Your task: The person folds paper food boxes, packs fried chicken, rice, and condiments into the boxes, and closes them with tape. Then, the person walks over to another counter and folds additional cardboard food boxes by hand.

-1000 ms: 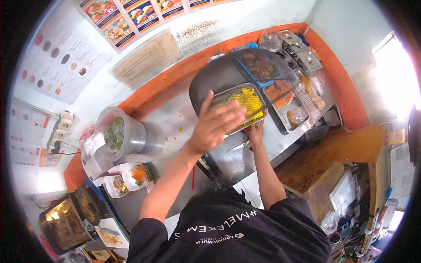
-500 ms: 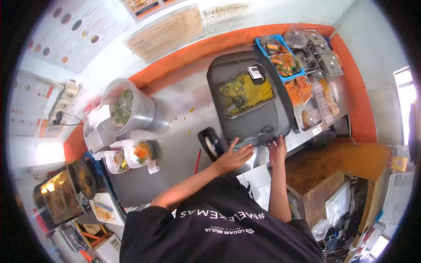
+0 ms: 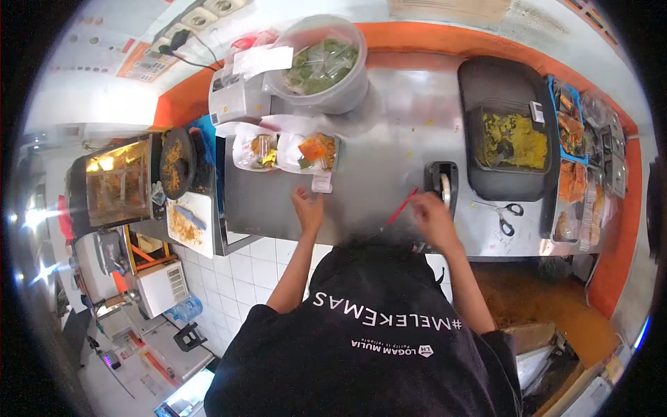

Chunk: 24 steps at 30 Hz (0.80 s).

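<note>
My left hand [image 3: 307, 208] is raised over the front of the steel counter [image 3: 264, 205], fingers loosely apart and holding nothing. It is just below a white label [image 3: 322, 183] at two open food boxes, the left one [image 3: 256, 151] and the right one [image 3: 310, 153]. My right hand [image 3: 432, 219] is at the upper end of a red pen [image 3: 399, 208]; its fingers are blurred, and whether they grip the pen is unclear. Beside this hand stands a black tape dispenser [image 3: 442, 182].
A tub of wrapped greens [image 3: 323, 66] stands behind the boxes. On the right are a black tray [image 3: 511, 184] bearing a container of yellow food [image 3: 514, 141], scissors [image 3: 508, 217], and packed food [image 3: 572, 182]. A cutting board with a knife [image 3: 191, 219] lies left.
The view has swung toward the left of the counter. Both hands have left the black tray; my left hand is now by the food boxes, my right by the red pen. The scissors now lie beside the tray.
</note>
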Tool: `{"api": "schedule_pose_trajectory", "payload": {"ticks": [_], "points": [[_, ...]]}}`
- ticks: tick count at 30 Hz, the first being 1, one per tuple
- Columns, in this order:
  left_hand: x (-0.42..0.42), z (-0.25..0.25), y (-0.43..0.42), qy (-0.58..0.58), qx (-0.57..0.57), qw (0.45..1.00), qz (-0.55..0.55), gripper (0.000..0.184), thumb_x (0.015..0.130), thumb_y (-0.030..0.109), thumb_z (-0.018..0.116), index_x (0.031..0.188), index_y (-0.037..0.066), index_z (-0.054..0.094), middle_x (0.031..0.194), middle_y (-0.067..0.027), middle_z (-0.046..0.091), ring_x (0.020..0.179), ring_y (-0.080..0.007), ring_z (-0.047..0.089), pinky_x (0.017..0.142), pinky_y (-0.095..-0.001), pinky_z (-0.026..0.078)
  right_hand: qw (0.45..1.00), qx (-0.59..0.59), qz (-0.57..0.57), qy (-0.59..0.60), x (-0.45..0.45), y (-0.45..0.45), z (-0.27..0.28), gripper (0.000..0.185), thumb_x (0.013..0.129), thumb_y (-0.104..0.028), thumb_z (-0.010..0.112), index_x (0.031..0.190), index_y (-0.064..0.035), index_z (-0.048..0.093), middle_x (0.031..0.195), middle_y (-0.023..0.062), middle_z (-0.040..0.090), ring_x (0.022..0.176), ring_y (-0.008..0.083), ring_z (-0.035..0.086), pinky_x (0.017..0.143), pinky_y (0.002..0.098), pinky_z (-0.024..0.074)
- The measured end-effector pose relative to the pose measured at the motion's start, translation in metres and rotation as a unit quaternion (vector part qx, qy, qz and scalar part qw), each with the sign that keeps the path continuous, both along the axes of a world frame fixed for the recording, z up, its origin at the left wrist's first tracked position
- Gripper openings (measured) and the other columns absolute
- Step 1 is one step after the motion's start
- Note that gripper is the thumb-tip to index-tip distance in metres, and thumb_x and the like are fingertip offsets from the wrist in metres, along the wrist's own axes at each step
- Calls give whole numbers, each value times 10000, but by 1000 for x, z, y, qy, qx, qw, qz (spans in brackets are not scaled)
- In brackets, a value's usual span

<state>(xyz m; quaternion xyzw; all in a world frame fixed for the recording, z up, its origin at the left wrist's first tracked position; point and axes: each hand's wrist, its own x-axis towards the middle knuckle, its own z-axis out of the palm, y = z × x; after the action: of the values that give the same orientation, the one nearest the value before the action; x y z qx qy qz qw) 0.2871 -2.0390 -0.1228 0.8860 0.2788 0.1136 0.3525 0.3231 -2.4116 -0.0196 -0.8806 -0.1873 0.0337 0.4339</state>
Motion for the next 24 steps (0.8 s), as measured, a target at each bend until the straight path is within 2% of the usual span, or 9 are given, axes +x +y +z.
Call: {"api": "schedule_pose_trajectory", "payload": {"ticks": [1, 5, 7, 12, 13, 16, 17, 20, 24], "points": [[3, 2, 8, -9, -74, 997, -20, 647, 827, 106, 797, 1355, 15, 434, 1131, -167, 618, 1051, -229, 599, 844, -344, 520, 985, -139, 42, 89, -12, 25, -7, 241, 883, -21, 593, 1118, -36, 644, 1199, 183, 619, 989, 379, 678, 762, 452, 574], [13, -5, 38, 24, -272, 959, -80, 771, 784, 117, 868, 1406, 36, 421, 1031, -119, 674, 920, -169, 634, 765, -294, 533, 946, -315, 49, 63, -33, 57, -86, 211, 918, -75, 572, 1119, -72, 635, 1264, 134, 563, 1013, 377, 679, 803, 470, 586], [13, -7, 48, 65, -251, 958, -120, 757, 780, 130, 878, 1398, 46, 448, 878, -67, 697, 781, -137, 648, 726, -288, 535, 958, -279, 47, 40, -36, 55, -84, 193, 918, -102, 581, 1103, -77, 630, 1212, 134, 574, 1007, 353, 674, 818, 466, 589], [11, -5, 58, 48, -299, 932, -197, 591, 863, 125, 816, 1356, 51, 499, 831, -49, 690, 735, -116, 646, 685, -274, 517, 979, -199, -37, 21, -49, 85, -58, 135, 902, -63, 622, 1035, -46, 606, 1146, 145, 616, 1013, 386, 645, 827, 447, 553], [9, -7, 60, 39, -319, 921, -218, 568, 878, 117, 800, 1357, 57, 500, 835, -46, 690, 737, -117, 647, 677, -273, 514, 985, -155, -69, -25, -48, 105, -45, 99, 974, -50, 598, 1050, -16, 545, 1076, 162, 645, 948, 337, 666, 801, 421, 543], [7, -7, 66, 42, -367, 892, -259, 423, 922, 106, 747, 1292, 48, 549, 842, -54, 689, 786, -123, 657, 707, -274, 529, 969, 79, -214, 93, -53, 151, -39, 142, 1060, -101, 521, 1133, 0, 452, 999, 169, 660, 878, 259, 674, 786, 380, 538], [9, -8, 69, 47, -384, 882, -269, 399, 925, 102, 741, 1280, 39, 569, 890, -68, 690, 799, -128, 659, 720, -279, 538, 960, 141, -228, 81, -53, 164, -48, 215, 1093, -146, 466, 1208, -2, 355, 948, 171, 664, 803, 202, 667, 730, 342, 541], [13, -16, 77, 59, -405, 859, -308, 369, 923, 105, 739, 1261, 14, 623, 1036, -109, 675, 836, -148, 670, 758, -297, 567, 915, 232, -287, 161, -49, 200, -47, 212, 1108, -160, 417, 1256, -39, 323, 991, 166, 676, 775, 194, 673, 677, 301, 547], [20, -7, 86, 88, -330, 862, -374, 479, 868, 133, 788, 1306, 10, 637, 1188, -151, 610, 873, -208, 692, 773, -322, 599, 893, 311, -282, 165, -42, 230, -56, 302, 1033, -61, 578, 1231, -46, 350, 965, 155, 667, 798, 212, 706, 693, 316, 592]]}}
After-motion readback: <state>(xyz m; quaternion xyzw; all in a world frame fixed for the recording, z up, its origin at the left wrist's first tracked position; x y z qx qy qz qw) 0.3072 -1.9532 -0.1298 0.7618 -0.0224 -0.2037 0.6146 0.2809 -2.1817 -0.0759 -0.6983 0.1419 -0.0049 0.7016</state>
